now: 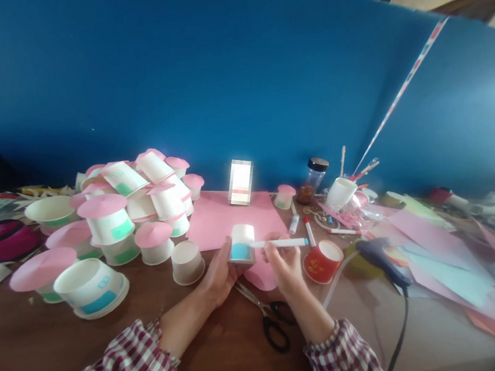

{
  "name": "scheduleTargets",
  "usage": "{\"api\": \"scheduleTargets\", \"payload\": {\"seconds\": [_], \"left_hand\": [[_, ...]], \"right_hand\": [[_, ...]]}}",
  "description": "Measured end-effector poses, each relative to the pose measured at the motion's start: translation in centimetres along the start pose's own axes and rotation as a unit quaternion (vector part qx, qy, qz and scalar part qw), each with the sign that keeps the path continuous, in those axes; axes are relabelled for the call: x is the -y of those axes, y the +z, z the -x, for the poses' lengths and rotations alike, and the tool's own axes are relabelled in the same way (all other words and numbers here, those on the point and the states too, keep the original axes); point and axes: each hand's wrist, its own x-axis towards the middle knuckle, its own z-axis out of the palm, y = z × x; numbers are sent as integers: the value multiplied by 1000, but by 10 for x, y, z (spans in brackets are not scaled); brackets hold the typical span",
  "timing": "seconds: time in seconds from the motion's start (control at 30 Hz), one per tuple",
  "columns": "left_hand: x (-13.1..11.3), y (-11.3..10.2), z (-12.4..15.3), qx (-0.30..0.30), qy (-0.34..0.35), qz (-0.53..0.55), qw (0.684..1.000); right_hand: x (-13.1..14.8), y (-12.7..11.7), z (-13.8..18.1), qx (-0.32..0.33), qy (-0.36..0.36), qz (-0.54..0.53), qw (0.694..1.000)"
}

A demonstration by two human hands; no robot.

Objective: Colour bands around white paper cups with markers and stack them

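My left hand (220,273) is closed around a small white paper cup (243,234) with a blue patch on its side. In my right hand (284,265) is a marker pen (283,243) with a white barrel and a blue end, its tip close to the cup's blue patch. Whether the tip touches the cup I cannot tell. Below the hands lie scissors (268,313) with black handles, blades pointing toward the cup. A round pink paper piece (263,273) lies partly hidden behind the right hand, over a pink sheet (213,220).
Several white cups with pink paper tops (108,219) are piled on the left. A red cup (323,263), a glue gun (383,260) with its cable, and loose paper sheets (434,244) lie to the right. A jar (313,180) stands near the blue wall (240,80).
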Motion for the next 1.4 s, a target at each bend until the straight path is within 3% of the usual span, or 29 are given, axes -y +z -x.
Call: {"api": "scheduleTargets", "payload": {"seconds": [0.53, 0.63, 0.73, 0.97, 1.4], "left_hand": [[-1, 0, -2, -13, -2, 1, 1000], [-3, -2, -5, -38, -4, 22, 999], [-4, -4, -7, -23, -19, 30, 999], [-5, -3, -5, -21, -22, 37, 999], [0, -1, -3, -3, -43, 13, 999]], "right_hand": [[-6, -3, -1, 40, 34, -60, 997], [-12, -6, -4, 14, 47, -120, 992], [-15, -7, -5, -6, 53, -146, 988], [-5, -3, 1, -21, -24, 6, 999], [-2, -7, 5, -15, -115, 198, 973]]}}
